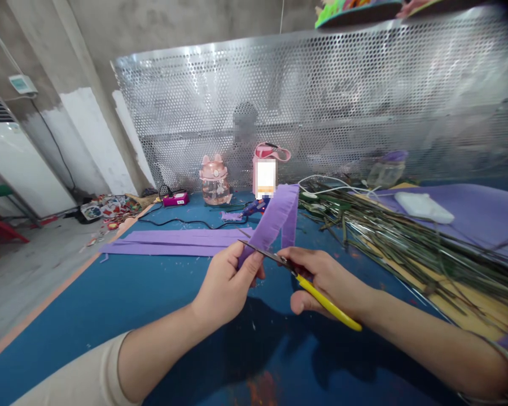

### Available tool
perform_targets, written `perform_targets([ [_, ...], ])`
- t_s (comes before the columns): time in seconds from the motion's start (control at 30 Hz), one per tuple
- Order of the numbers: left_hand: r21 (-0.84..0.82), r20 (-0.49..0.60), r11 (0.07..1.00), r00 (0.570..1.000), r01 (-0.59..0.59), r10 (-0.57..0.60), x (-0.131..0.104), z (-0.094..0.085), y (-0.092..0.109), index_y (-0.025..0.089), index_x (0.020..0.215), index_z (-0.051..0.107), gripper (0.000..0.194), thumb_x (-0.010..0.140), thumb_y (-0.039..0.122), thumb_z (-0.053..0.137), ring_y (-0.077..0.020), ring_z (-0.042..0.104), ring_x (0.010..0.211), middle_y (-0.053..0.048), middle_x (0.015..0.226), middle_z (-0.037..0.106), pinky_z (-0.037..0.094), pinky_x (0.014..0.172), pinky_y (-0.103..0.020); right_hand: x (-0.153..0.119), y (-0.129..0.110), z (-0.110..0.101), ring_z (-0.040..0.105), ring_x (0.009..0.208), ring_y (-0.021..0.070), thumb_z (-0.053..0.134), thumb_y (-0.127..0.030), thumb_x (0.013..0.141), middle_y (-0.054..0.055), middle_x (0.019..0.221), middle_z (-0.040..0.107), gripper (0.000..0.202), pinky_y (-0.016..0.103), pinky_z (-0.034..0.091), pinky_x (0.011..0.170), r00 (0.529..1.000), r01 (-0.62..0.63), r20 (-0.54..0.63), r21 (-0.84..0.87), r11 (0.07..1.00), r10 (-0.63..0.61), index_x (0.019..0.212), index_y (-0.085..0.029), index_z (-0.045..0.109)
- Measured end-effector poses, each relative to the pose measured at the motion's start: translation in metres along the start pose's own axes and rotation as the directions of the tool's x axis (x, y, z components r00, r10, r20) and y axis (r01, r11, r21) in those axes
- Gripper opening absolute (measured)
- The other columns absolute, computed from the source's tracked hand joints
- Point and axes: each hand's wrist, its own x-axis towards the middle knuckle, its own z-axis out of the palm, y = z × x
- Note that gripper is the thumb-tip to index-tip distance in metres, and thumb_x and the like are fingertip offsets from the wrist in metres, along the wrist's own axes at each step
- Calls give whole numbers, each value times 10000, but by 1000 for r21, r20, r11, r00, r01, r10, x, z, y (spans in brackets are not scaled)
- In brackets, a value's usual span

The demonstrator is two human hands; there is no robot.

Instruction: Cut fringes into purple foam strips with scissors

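Observation:
My left hand (231,279) pinches the lower end of a purple strip (275,214) between thumb and fingers. The strip has a row of fine cuts along one edge; it rises, folds over at the top and hangs down behind. My right hand (325,282) is closed on yellow-handled scissors (328,301). Their blades are parted and lie across the strip, just by my left thumb. Behind my left hand, more flat purple strips (173,242) lie stacked on the blue table (152,316).
A glue gun (256,207), a pink-lidded jar (215,183) and a pink bottle (258,169) stand toward the back. A purple power strip (175,199) sits back left. Green stems (389,242) pile up on the right beside a purple sheet (486,208) and a white packet (423,207).

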Motion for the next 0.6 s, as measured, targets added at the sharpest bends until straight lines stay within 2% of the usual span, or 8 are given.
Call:
perform_targets([
  [0.23, -5, 7, 1000, 1000, 10, -10, 0, 0, 0, 168, 700, 498, 285, 880, 386, 461, -66, 441, 517, 27, 599, 525, 360, 498, -195, 0, 6, -1, 319, 538, 107, 464, -785, 666, -18, 652, 447, 715, 215, 304, 476, 998, 56, -33, -115, 992, -61, 910, -125, 591],
  [0.43, -15, 6, 1000, 1000, 20, -20, 0, 1, 0, 169, 717, 495, 270, 877, 384, 469, -60, 445, 515, 27, 610, 540, 367, 500, -187, -1, 12, 2, 324, 522, 108, 471, -759, 694, -34, 613, 401, 667, 212, 301, 465, 994, 73, -64, -178, 981, -85, 877, -128, 590],
  [0.6, -84, 32, 995, 998, 57, -55, 1, 0, -2, 164, 739, 503, 261, 871, 387, 473, -66, 488, 542, 18, 641, 556, 407, 528, -190, 0, 14, 0, 371, 519, 115, 479, -735, 718, -11, 619, 464, 632, 217, 318, 471, 993, 83, -63, -241, 967, -101, 853, -128, 592],
])
